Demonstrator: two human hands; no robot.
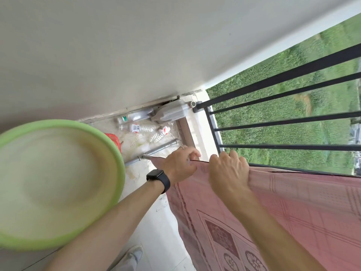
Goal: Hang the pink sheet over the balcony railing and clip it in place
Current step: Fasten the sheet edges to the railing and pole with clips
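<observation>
At the balcony railing (273, 80), the pink sheet (293, 212) lay draped along it, left hand (180, 166) pinching its edge, right hand (227, 173) clutching a fold; I'd have evened the hem before any clipping.

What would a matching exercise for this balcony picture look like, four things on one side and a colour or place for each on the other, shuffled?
Things:
1. plastic basin
2. smartwatch
3. balcony railing
4. plastic bottles

Descriptions:
A. lying on the floor by the wall
B. light green rim
C. worn at the wrist of the left hand
D. draped with the pink sheet

Pairs: 1-B, 2-C, 3-D, 4-A.
</observation>
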